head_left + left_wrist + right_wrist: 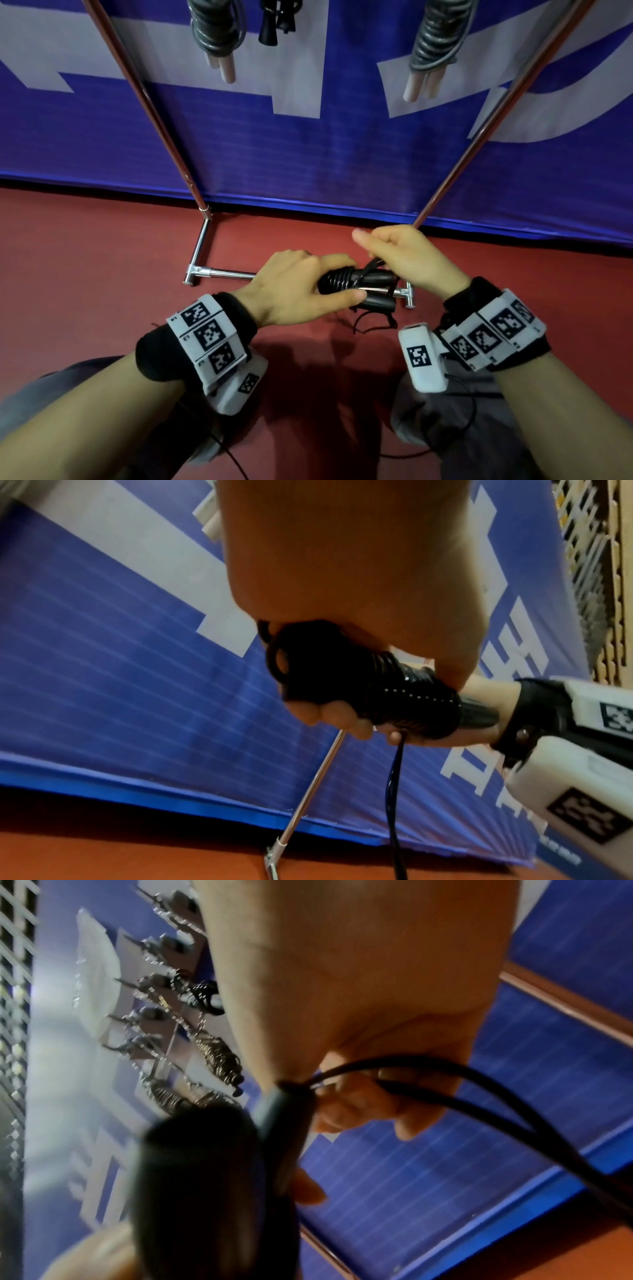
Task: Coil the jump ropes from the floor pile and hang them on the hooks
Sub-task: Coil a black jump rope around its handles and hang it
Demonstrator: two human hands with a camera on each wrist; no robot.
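A black jump rope [346, 281] is wound in tight turns round its two black handles. My left hand [301, 291] grips the wound bundle [394, 696] from the left, fingers curled under it. My right hand [394, 257] pinches the loose black cord [428, 1069] just above the handles. A free end of the cord [394, 791] hangs down toward the red floor. Three coiled ropes hang above: a grey one with pale handles [214, 37], a black one [277, 20] and another grey one [435, 48].
A metal rack stands against a blue and white banner [308, 144]; its slanted poles [157, 113] meet a chrome base bar [219, 273] on the red floor [85, 274]. Several hooks [143, 988] show in the right wrist view. My knees are below the hands.
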